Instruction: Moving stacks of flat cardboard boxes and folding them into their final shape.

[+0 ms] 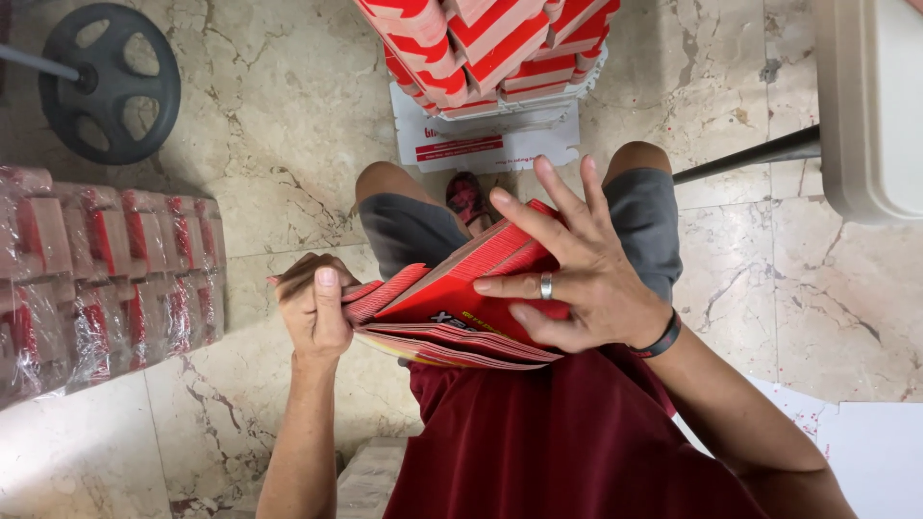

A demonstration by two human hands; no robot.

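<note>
I hold a thick stack of flat red cardboard box blanks [452, 298] over my lap. My left hand [314, 306] grips the stack's left end, thumb on top, fingers curled under. My right hand [569, 269], with a ring and a dark wristband, lies spread on the top sheets and fans their far edge upward. The sheets splay out at the near edge.
A tall pile of red-and-white folded cartons [490, 48] stands ahead on the marble floor [279, 135]. Plastic-wrapped bundles of red packs [106, 279] lie at the left. A black weight plate on a bar [111, 82] sits far left. A beige table's leg and edge [865, 106] are at the right.
</note>
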